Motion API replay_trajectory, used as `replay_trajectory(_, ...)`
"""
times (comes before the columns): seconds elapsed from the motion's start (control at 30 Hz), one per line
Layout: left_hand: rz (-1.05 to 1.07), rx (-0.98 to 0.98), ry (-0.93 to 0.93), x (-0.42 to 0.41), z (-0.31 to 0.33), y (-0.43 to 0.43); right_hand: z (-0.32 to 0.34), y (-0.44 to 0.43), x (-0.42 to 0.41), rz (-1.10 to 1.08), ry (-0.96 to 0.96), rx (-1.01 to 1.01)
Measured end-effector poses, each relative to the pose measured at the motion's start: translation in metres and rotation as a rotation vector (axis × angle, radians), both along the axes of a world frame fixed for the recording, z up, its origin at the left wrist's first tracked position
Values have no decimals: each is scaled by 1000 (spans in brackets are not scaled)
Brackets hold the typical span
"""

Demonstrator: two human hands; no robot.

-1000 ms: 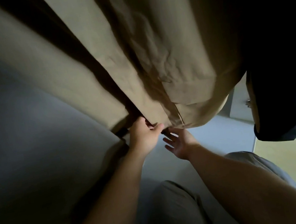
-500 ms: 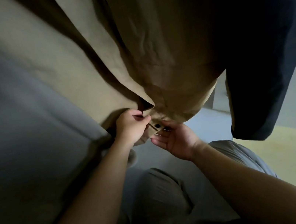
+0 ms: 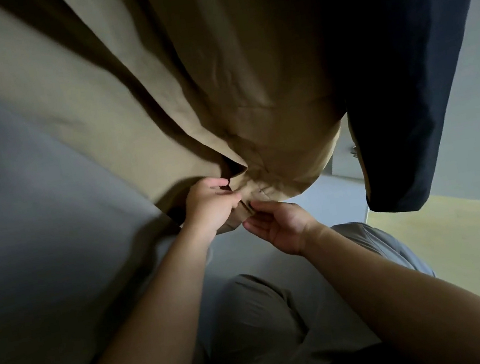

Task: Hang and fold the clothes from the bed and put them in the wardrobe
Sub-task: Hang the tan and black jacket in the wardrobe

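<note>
Tan coat (image 3: pixel 246 70) hanging overhead beside a dark garment (image 3: pixel 404 77), left hand (image 3: pixel 209 205) curled round the coat's bottom hem, right hand (image 3: pixel 280 225) palm up just beside it, fingertips pinching the same hem edge

Dim light — a grey panel (image 3: pixel 18 217) runs left of the left hand (image 3: pixel 209 207); pale wood floor (image 3: pixel 462 241) glows beyond the right hand (image 3: pixel 283 225).
</note>
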State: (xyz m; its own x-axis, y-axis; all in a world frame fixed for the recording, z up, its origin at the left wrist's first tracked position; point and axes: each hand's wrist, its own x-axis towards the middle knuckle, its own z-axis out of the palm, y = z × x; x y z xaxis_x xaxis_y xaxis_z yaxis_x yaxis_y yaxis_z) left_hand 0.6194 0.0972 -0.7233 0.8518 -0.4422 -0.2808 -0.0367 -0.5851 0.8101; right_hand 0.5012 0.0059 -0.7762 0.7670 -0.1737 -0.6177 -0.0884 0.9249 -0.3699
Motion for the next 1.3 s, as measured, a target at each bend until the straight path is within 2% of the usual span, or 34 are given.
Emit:
replay_trajectory(0.47,-7,10,25,0,-12,8,-7,5,6,-8,116,-118)
replay_trajectory(0.73,30,7,3,-1,-23,0,-13,5,10,-90,236,-134)
replay_trajectory(0.8,64,-11,-29,1,-18,-3,-11,5,8,46,353,-277)
replay_trajectory(0.87,101,-18,-80,4,-7,-7,-4,2,0,391,479,-502)
replay_trajectory(0.93,123,-10,-124,8,7,-11,6,1,-5,551,518,-654)
replay_trajectory(1.03,71,133,-122,16,22,-17,25,-4,-3,408,435,-831)
replay_trajectory(1.1,-8,248,-100,18,25,-22,42,-10,2,308,340,-1024)
replay_trajectory(1.2,62,132,-60,24,32,-24,72,-23,6,207,256,-1297)
replay_trajectory(1.3,277,23,-71,35,52,-18,109,-36,6,132,216,-1423)
